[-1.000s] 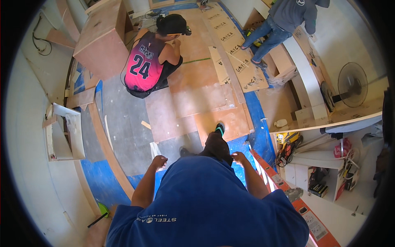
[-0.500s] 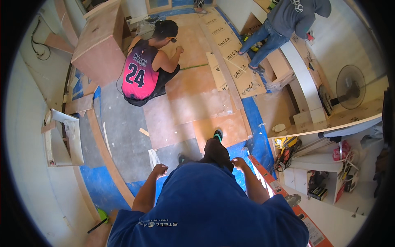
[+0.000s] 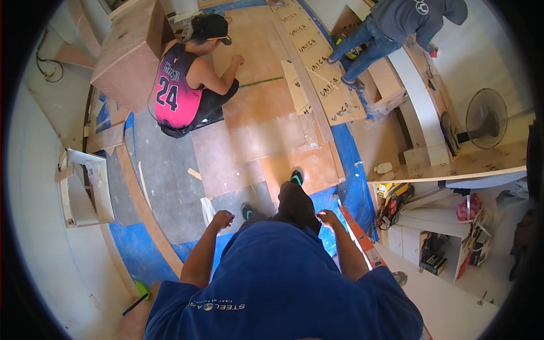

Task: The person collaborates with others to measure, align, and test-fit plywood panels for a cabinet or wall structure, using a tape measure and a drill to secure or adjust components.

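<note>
— While both arms hang at the person's sides, what are the hands doing?

— The left hand [image 3: 222,219] is curled into a loose fist with nothing in it. The right hand [image 3: 327,217] is also curled and holds nothing. They are well apart, one on each side of the blue shirt [image 3: 277,283].

— What lies nearest to them?

— Just right of the right hand runs a long orange level [image 3: 357,241]. Just left of the left hand a pale strip of board [image 3: 207,211] lies on the grey floor [image 3: 164,175]. Between the hands, one dark trouser leg [image 3: 294,204] steps forward, its shoe [image 3: 297,178] resting on a plywood sheet [image 3: 306,167].

— And left of the left hand?

— A long curved wooden strip [image 3: 141,209] sweeps across blue floor covering [image 3: 133,255], with an open white box frame [image 3: 85,190] beyond it.

— Farther out?

— Ahead of the hands a person in a pink sleeveless jersey [image 3: 175,90] crouches on more plywood, one hand pressed on the sheet, beside a wooden cabinet [image 3: 127,54]. Ahead and right, another person in a grey hooded top [image 3: 413,20] bends over lettered boards [image 3: 323,79]. Far right of the right hand, a floor fan [image 3: 484,119] stands behind a curved counter.
</note>
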A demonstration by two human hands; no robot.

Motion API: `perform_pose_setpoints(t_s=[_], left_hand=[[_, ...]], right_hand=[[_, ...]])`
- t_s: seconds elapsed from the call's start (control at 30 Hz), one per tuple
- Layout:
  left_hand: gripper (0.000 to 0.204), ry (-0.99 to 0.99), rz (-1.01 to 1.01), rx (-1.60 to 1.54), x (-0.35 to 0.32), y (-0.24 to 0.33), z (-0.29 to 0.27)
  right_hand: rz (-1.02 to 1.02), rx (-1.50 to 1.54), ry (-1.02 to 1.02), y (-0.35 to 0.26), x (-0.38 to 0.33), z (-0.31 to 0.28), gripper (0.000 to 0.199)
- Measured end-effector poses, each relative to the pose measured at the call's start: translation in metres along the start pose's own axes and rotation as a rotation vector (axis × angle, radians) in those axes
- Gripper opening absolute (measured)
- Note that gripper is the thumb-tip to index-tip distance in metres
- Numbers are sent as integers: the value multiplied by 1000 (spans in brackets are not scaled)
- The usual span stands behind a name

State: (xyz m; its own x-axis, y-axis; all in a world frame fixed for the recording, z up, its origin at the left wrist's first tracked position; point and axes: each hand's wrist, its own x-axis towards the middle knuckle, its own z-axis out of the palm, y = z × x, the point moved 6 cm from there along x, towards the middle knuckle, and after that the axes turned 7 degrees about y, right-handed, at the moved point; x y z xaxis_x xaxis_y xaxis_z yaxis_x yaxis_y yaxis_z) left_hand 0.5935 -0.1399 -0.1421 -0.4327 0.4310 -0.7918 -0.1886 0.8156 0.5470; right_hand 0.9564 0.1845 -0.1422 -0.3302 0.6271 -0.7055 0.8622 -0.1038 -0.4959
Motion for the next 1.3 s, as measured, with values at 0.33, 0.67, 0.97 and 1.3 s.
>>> perform_pose_setpoints(t_s=[0.33, 0.67, 0.97, 1.3], left_hand=[[32, -85, -40, 120, 7, -29, 11], [31, 2, -29, 100, -4, -38, 4], [29, 41, -11, 156, -8, -42, -4], [21, -74, -211, -1, -19, -34, 12]], right_hand=[[-1, 11, -6, 22, -11, 11, 30], [55, 37, -77, 46, -11, 30, 27], [121, 125, -90, 39, -13, 35, 21], [-182, -274, -32, 24, 61, -26, 24]])
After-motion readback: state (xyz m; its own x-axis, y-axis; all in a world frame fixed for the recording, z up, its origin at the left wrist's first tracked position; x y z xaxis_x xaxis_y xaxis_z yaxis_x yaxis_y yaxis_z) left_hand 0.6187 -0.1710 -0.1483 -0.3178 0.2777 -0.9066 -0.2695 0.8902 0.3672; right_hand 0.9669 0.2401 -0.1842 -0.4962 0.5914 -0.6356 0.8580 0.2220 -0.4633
